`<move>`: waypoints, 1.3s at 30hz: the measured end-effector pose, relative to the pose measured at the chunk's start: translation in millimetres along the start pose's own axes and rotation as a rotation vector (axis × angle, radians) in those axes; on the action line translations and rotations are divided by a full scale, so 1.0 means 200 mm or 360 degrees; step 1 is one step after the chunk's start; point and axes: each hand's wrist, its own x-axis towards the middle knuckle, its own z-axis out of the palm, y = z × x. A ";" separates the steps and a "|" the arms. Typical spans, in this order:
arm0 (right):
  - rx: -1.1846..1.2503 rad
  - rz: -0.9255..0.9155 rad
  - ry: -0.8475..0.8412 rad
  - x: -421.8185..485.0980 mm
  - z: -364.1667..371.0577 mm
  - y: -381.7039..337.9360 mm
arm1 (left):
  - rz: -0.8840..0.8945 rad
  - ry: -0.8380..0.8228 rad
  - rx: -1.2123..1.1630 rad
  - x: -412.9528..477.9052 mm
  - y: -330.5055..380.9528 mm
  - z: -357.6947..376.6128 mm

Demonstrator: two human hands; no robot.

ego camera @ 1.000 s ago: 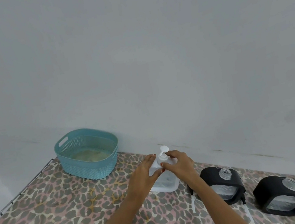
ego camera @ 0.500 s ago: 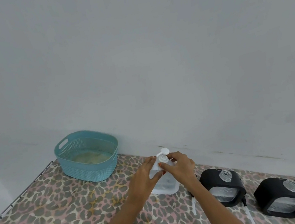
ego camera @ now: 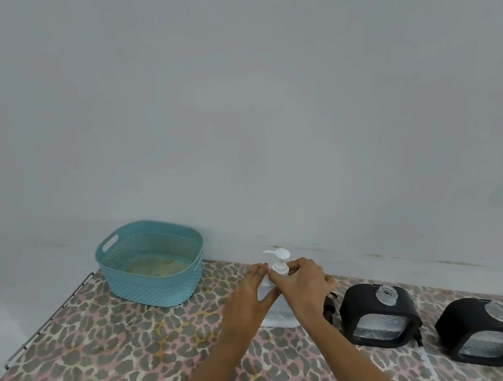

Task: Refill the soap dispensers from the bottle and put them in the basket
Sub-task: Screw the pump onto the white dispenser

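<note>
A clear dispenser [ego camera: 279, 313] with a white pump head [ego camera: 278, 257] stands on the leopard-print cloth near the wall. My left hand [ego camera: 249, 293] holds its body from the left side. My right hand [ego camera: 303, 279] grips the white collar under the pump, fingers curled round it. Two black-cased dispensers stand to the right with open necks and no pumps: one [ego camera: 381, 315] close by, the other [ego camera: 485, 331] farther right. A teal woven basket [ego camera: 155, 282] sits at the back left, holding no dispensers.
The cloth-covered table [ego camera: 106, 364] has a metal rail [ego camera: 48, 319] along its left edge. A grey wall runs close behind everything. A black pump piece [ego camera: 330, 308] lies beside the nearer black dispenser, and a white tube [ego camera: 426, 360] lies between the black dispensers.
The pump nozzle has turned from pointing right to pointing left while both hands stay on the clear dispenser. The view has shifted slightly.
</note>
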 end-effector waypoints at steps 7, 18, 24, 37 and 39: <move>-0.0032 0.0071 -0.0060 -0.01 -0.01 -0.02 | -0.0023 -0.0026 -0.0031 0.00 0.00 0.00; 0.0474 0.0044 -0.0658 0.15 -0.32 0.10 | -0.0062 0.0034 0.0020 -0.01 0.01 0.00; 0.0123 0.0131 -0.0566 0.26 -0.37 0.19 | -0.0073 0.0092 -0.0001 -0.03 0.02 -0.01; -0.1729 -0.0162 -0.0847 0.30 -0.06 0.28 | -0.0032 0.0116 0.0023 -0.03 0.00 0.00; -0.1754 -0.0160 -0.0852 0.30 -0.03 0.29 | -0.0027 0.0125 0.0018 -0.03 -0.01 0.00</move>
